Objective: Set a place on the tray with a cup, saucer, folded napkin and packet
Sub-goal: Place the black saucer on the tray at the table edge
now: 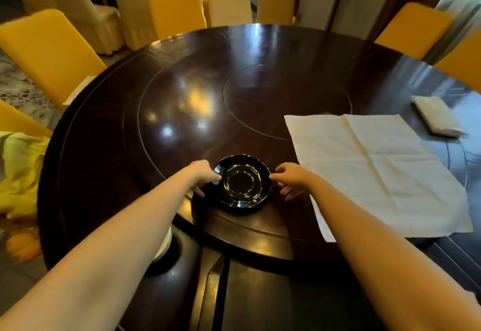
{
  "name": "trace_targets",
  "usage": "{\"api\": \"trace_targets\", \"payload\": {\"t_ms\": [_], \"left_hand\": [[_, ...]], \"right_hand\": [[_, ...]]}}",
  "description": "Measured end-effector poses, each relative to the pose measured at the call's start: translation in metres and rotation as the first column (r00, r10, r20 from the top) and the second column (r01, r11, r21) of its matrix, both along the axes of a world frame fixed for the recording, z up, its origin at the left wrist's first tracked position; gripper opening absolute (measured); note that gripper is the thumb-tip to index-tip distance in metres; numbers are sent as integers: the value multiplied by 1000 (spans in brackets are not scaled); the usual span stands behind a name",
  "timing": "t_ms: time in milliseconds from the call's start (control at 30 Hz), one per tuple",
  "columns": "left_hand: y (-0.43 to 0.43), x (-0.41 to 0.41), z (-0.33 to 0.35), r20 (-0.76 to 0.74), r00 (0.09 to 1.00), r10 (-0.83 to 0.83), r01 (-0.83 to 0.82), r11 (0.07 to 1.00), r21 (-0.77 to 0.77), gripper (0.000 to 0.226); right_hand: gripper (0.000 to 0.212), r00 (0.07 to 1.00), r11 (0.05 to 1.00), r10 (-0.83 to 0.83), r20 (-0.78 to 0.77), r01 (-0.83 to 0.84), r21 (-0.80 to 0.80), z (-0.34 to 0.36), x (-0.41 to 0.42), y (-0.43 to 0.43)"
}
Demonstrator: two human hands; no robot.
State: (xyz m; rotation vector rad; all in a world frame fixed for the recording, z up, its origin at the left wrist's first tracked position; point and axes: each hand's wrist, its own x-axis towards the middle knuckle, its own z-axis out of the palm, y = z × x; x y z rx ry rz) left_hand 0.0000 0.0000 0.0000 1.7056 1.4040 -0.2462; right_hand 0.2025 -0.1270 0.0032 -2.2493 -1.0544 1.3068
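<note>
Both arms are stretched way out, bare forearms coming in from the bottom corners and angling toward each other. Left hand [204,175] and right hand [290,178] sit pretty much level, palms facing in, thumbs on top, fingers curled underneath, each pinching an opposite edge of the saucer [240,183].

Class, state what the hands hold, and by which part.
The black saucer, by its rim: left hand at left edge, right hand at right.
</note>
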Motion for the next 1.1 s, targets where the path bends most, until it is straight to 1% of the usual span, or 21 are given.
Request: {"api": "trace_targets", "payload": {"t_ms": [33,67,133,200,233,333,400,467,533,667,767,900,1000,1100], "left_hand": [[0,1,-2,26,1000,11,-12,1000,24,56],[-1,1,-3,83,996,41,-43,999,28,58],[-3,4,-8,157,986,50,-53,998,14,59],[-5,6,-12,161,986,35,-44,998,50,57],[-6,7,-13,162,986,49,-61,996,70,58],[-7,7,-17,201,975,98,-116,990,80,58],[-8,5,-19,276,948,155,-166,986,15,53],[-10,0,-19,346,909,232,-214,973,-90,54],[-12,-4,-14,369,891,265,-222,963,-156,55],[-19,-8,7,412,868,277,-175,947,-268,46],[-26,-9,36,431,864,259,-123,940,-318,35],[-42,-10,83,422,883,206,-54,938,-343,23],[-59,-11,115,437,887,149,2,945,-328,25],[-77,-13,144,480,868,126,32,951,-308,27]], "right_hand": [[49,998,998,-49,-38,50,28,-5,-4,1],[46,993,993,-98,-71,103,56,-9,-7,2],[43,978,977,-167,-124,181,111,-20,-11,3],[44,953,955,-221,-208,254,150,-26,-14,3],[44,945,947,-232,-229,274,168,-28,-14,3],[42,947,936,-235,-217,281,214,-32,-16,3],[39,935,921,-255,-245,312,233,-33,-18,1],[36,916,908,-284,-285,352,226,-31,-18,-3],[34,903,903,-303,-306,374,211,-27,-18,-8],[31,896,908,-292,-335,370,198,-4,-15,-20],[28,887,900,-298,-351,384,206,29,-10,-32],[22,910,896,-275,-312,360,261,78,-10,-53],[19,928,894,-260,-267,336,295,110,-11,-71],[24,929,890,-257,-265,335,310,136,-11,-88]]}}
